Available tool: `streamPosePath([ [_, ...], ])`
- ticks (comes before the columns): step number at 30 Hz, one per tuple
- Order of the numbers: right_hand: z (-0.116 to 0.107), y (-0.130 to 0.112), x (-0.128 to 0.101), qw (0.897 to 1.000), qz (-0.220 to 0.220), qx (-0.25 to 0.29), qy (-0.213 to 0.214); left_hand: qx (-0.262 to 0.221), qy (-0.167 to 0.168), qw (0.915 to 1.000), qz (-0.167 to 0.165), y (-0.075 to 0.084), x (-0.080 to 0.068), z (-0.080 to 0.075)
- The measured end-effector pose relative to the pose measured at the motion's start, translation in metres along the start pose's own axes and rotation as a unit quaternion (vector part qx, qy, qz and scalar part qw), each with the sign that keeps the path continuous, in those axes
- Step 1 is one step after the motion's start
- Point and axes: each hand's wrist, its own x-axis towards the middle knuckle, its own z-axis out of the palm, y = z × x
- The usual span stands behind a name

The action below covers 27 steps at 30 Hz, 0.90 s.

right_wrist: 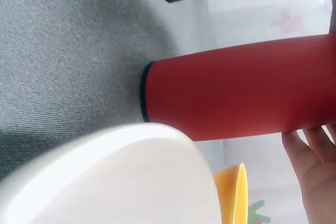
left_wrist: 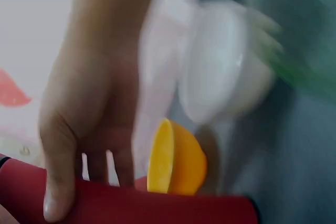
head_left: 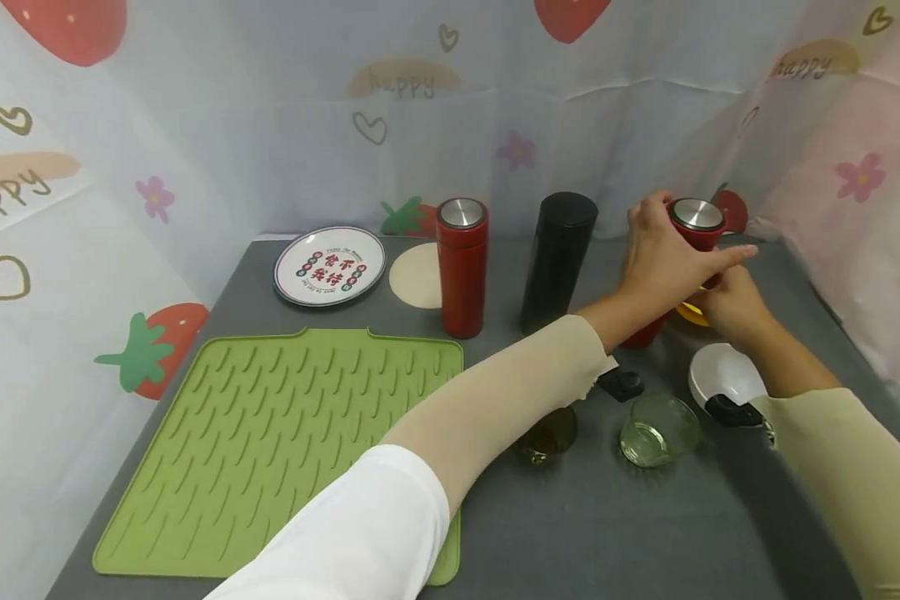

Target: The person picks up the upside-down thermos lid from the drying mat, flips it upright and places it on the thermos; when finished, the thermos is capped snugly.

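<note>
A red flask [head_left: 696,218] with a silver lid stands at the back right of the grey table. My left hand [head_left: 663,258] reaches across and grips its upper body, thumb up beside the lid; in the left wrist view the fingers [left_wrist: 58,182] lie on the red flask [left_wrist: 157,205]. My right hand [head_left: 731,304] sits lower, behind the flask. In the right wrist view its fingertips [right_wrist: 310,148] touch the red flask [right_wrist: 236,87]. A yellow bowl [head_left: 692,313] [left_wrist: 176,158] [right_wrist: 235,195] sits right beside the flask.
A white bowl [head_left: 723,375] and a clear glass cup [head_left: 656,429] stand in front of the flask. A black flask [head_left: 557,262], a second red flask [head_left: 462,267], a printed plate [head_left: 329,265] and a beige disc [head_left: 414,275] line the back. A green ribbed mat [head_left: 285,433] covers the left.
</note>
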Motion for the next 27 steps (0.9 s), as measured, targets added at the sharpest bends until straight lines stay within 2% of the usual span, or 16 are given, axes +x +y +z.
streamPosePath([
  [2,0.0,0.001,0.0,1.0,0.005,-0.004,-0.002,-0.002,0.025,0.9996,-0.008,0.002,0.002,0.004],
  [4,-0.001,0.002,-0.001,1.0,0.016,-0.018,-0.004,-0.022,0.028,0.9993,-0.006,0.001,0.005,0.005],
  [6,-0.001,0.003,-0.001,0.999,0.023,-0.028,-0.013,-0.056,0.006,0.9984,-0.006,-0.003,0.007,0.001],
  [9,-0.001,0.003,0.001,0.999,0.025,-0.029,-0.017,-0.088,-0.052,0.9948,-0.003,-0.009,0.009,-0.007],
  [11,0.0,0.003,0.003,1.0,0.013,-0.02,-0.016,-0.071,-0.079,0.9943,-0.001,-0.01,0.01,-0.012],
  [13,0.001,0.002,0.003,1.0,0.002,-0.007,-0.014,-0.023,-0.082,0.9964,-0.003,-0.006,0.009,-0.013],
  [16,0.001,0.001,0.003,1.0,-0.005,-0.006,-0.015,0.052,-0.048,0.9975,-0.01,0.002,0.007,-0.01],
  [18,0.0,-0.001,0.003,1.0,0.003,-0.009,-0.018,0.068,-0.021,0.9974,-0.014,0.006,0.009,-0.009],
  [20,-0.001,-0.003,0.005,0.999,0.013,-0.017,-0.023,0.051,-0.016,0.9985,-0.008,0.006,0.013,-0.012],
  [22,-0.002,-0.005,0.007,0.999,0.023,-0.014,-0.029,0.006,-0.037,0.9993,-0.002,0.003,0.019,-0.016],
  [24,-0.003,-0.005,0.008,0.999,0.032,-0.013,-0.035,-0.036,-0.077,0.9964,-0.004,0.0,0.023,-0.02],
  [26,-0.004,-0.005,0.008,0.998,0.037,-0.013,-0.039,-0.046,-0.107,0.9932,-0.012,-0.002,0.025,-0.022],
  [27,-0.004,-0.003,0.008,0.998,0.037,-0.013,-0.04,-0.034,-0.112,0.993,-0.018,-0.001,0.024,-0.022],
])
